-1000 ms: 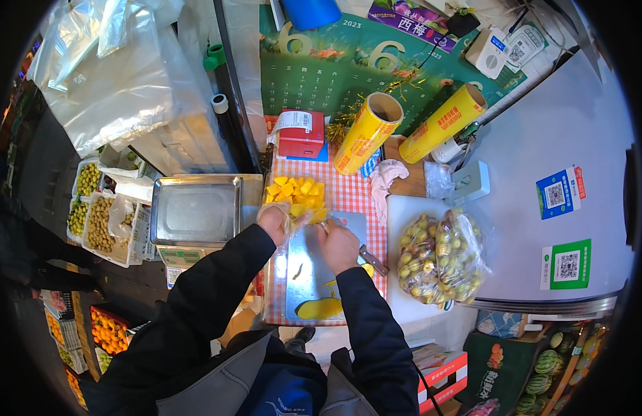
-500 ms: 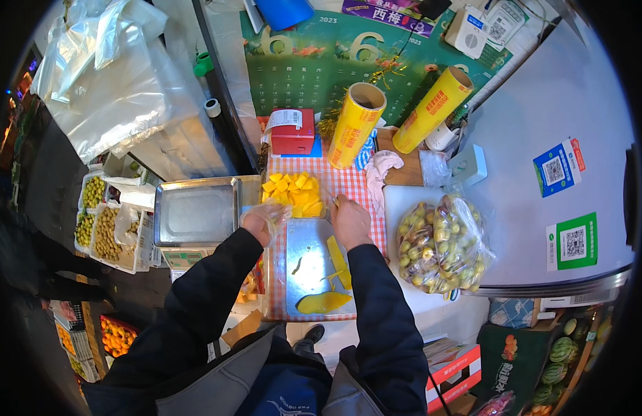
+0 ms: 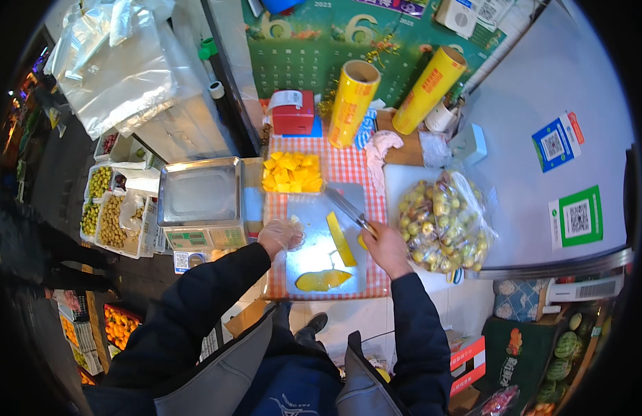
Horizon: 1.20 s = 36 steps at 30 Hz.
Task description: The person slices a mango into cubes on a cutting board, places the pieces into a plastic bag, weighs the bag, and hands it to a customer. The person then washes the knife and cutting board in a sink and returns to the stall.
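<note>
My right hand [image 3: 388,248] is closed round the handle of a knife [image 3: 350,209], its blade slanting up and left over the metal cutting board [image 3: 309,258]. My left hand [image 3: 282,236], in a clear plastic glove, hovers at the board's left edge with its fingers loosely apart and nothing visible in them. Beyond the board, a clear tray holds cut mango pieces [image 3: 292,173]. A long strip of mango peel [image 3: 341,239] lies on the board left of my right hand. Another yellow-green mango peel [image 3: 323,280] lies near the front edge.
A scale [image 3: 201,196] stands left of the checked tablecloth [image 3: 378,269]. To the right is a plastic bag of round green-brown fruit [image 3: 442,225]. Two yellow film rolls [image 3: 354,104] and a red box [image 3: 293,114] stand at the back. Clear bags [image 3: 120,69] hang at upper left.
Both hands have drawn back from the mango tray toward me, the right one also rightward. The knife blade now shows plainly. The whole view has shifted slightly.
</note>
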Available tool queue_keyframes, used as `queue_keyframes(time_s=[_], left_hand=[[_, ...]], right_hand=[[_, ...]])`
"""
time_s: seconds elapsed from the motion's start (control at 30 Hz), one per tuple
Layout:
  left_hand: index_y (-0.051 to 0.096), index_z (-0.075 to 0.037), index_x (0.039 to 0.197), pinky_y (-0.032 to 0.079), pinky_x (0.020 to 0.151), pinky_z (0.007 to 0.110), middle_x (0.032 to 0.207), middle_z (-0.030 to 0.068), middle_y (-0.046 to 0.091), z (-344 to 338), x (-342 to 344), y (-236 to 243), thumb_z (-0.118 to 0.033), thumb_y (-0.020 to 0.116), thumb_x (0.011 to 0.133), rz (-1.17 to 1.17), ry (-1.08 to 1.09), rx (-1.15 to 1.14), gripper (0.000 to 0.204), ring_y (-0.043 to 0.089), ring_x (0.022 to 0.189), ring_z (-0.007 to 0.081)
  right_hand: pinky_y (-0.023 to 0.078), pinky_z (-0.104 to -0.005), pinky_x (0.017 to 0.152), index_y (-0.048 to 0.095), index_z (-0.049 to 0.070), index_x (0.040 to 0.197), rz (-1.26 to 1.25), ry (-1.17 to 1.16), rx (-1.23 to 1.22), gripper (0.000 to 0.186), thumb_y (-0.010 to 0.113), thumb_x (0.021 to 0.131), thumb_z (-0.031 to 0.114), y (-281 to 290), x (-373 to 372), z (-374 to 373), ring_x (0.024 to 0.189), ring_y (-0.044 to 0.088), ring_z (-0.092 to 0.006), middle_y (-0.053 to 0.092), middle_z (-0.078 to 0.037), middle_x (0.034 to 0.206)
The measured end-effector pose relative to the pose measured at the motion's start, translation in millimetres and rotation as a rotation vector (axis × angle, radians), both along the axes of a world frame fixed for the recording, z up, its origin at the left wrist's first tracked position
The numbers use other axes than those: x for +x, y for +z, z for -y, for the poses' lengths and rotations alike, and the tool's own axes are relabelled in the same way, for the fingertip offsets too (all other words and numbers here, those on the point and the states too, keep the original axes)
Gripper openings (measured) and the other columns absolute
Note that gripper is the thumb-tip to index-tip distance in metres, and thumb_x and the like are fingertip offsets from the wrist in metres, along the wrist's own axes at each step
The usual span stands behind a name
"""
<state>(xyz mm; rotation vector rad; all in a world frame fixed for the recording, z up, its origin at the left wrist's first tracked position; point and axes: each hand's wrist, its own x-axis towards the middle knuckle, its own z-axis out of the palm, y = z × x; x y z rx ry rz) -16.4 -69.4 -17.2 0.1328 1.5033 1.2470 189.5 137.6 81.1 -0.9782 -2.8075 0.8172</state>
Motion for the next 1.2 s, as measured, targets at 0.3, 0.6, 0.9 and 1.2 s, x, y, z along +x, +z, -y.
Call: queue_keyframes(time_s=[0.3,0.6,0.9,1.2], left_hand=[[0.065,-0.007,0.113,0.051,0.082,0.045,0.114,0.0157,0.066,-85,60,-6,-0.013,0.057,0.088,-2.006,-0.697,0.360,0.027,0.065,0.097,0.0345],[0.067,-0.008,0.109,0.050,0.084,0.046,0.099,0.0208,0.067,-58,73,15,-0.019,0.061,0.085,-1.486,-1.141,-0.138,0.027,0.063,0.093,0.0392],[0.046,-0.008,0.137,0.035,0.109,0.045,0.143,0.0224,0.042,-33,107,36,-0.045,0.071,0.079,-1.524,-0.986,-0.081,0.073,0.042,0.130,0.0414],[0.046,-0.014,0.141,0.037,0.104,0.049,0.141,0.0217,0.045,-29,131,-10,-0.052,0.060,0.087,-1.597,-1.034,-0.112,0.067,0.047,0.126,0.0411]], right_hand=[[0.052,-0.0481,0.067,0.068,0.003,0.095,0.099,-0.209,-0.044,0.032,0.061,0.089,0.033,-56,145,31,0.075,0.065,-0.0403,0.067,-0.022,0.078],[0.051,-0.0503,0.074,0.066,0.005,0.091,0.082,-0.033,-0.080,0.026,0.055,0.092,0.029,-76,111,53,0.082,0.066,-0.0373,0.068,-0.019,0.083],[0.044,-0.0355,0.054,0.065,0.001,0.086,-0.230,-0.128,-0.588,0.030,0.060,0.094,0.030,-110,200,86,0.055,0.054,-0.0229,0.059,-0.009,0.064],[0.029,-0.0226,0.041,0.062,0.001,0.113,-0.406,-0.760,-1.499,0.034,0.054,0.099,0.031,-138,167,199,0.046,0.038,-0.0061,0.047,0.001,0.062]])
